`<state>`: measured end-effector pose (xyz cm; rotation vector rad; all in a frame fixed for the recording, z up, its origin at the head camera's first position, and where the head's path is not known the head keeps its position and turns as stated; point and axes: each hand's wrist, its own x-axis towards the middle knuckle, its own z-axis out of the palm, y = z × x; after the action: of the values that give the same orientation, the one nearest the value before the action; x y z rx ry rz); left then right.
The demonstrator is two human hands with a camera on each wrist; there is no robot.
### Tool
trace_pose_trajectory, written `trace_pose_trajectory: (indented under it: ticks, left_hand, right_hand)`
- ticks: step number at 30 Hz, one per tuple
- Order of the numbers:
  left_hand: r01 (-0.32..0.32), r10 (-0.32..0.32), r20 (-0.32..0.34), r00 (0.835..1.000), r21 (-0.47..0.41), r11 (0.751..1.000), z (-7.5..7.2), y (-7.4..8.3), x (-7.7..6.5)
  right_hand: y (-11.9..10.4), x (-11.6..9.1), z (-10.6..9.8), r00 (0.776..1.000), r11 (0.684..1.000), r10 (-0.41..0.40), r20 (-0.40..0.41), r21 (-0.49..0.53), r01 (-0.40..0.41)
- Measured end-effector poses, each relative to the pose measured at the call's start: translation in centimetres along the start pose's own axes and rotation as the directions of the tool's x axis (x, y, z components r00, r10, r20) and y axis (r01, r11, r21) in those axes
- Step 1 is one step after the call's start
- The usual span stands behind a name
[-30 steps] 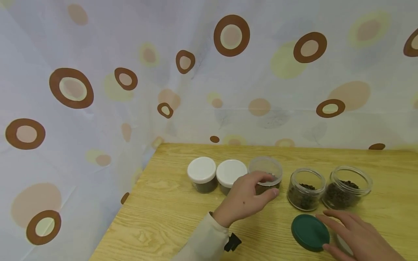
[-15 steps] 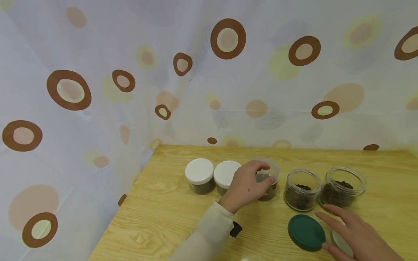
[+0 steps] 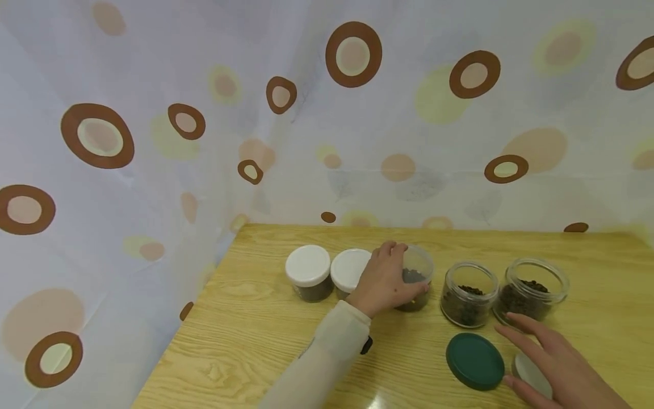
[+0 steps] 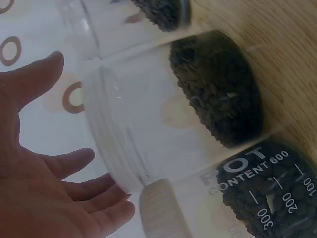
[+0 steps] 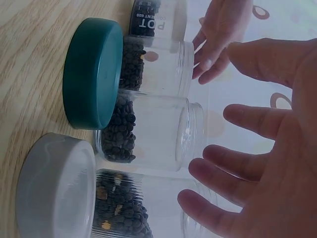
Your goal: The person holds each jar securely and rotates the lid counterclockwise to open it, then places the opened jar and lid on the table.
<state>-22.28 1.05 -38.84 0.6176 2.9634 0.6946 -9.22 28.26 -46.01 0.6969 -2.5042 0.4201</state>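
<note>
In the head view my left hand (image 3: pixel 382 281) is over the left side of an open clear jar (image 3: pixel 416 261), its fingers loosely bent. Dark bean-like pieces (image 4: pixel 225 91) fill the bottom of that jar in the left wrist view, where the fingertips are right at the rim. My right hand (image 3: pixel 554 363) hovers with spread fingers above a pale lid (image 3: pixel 531 372), holding nothing. Beside its fingertips a green lid (image 3: pixel 475 362) lies on the table. Two more open glass jars (image 3: pixel 469 295), part-filled with dark pieces, stand behind the lids.
Two jars with white lids (image 3: pixel 308 266) stand at the left end of the row, the second partly behind my left hand. The wooden table (image 3: pixel 245 341) meets a patterned curtain (image 3: pixel 286 130) at the back and left.
My left hand has shifted from the open jar's mouth to its left and back rim, its fingers closer together. The right hand keeps nearly the same pose. The head view has shifted slightly.
</note>
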Motion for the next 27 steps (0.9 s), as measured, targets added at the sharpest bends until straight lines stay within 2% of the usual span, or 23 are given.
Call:
trace_pose_trajectory:
  ticks: [3, 6, 9, 15, 20, 27]
  left_hand:
    - [0.009, -0.011, 0.016, 1.0, 0.088, 0.996, 0.2, -0.1, 0.5]
    - [0.036, -0.041, 0.033, 0.999, 0.134, 0.99, 0.4, -0.3, 0.8]
    - [0.065, -0.071, 0.037, 0.997, 0.143, 0.988, 0.9, -0.5, 0.9]
    - [0.114, -0.114, -0.004, 0.993, 0.135, 0.984, 2.0, -0.8, 1.1]
    - [0.12, -0.12, -0.012, 0.993, 0.166, 0.979, 2.8, -0.7, 1.3]
    - [0.099, -0.091, -0.049, 0.995, 0.209, 0.973, 3.1, -0.5, 1.3]
  right_hand:
    - [0.0, 0.1, 0.0, 1.0, 1.0, -0.014, -0.011, 0.022, 0.014]
    - [-0.1, 0.2, 0.0, 1.0, 0.999, -0.018, -0.007, 0.03, 0.018]
    - [0.0, 0.0, 0.0, 1.0, 1.0, -0.017, -0.006, 0.024, 0.017]
    - [0.2, -0.4, 0.1, 1.0, 1.0, -0.018, -0.009, 0.025, 0.018]
    - [0.3, -0.6, 0.0, 1.0, 0.999, -0.018, -0.008, 0.032, 0.018]
    - [0.5, -0.8, -0.1, 1.0, 1.0, -0.004, 0.005, 0.008, 0.004]
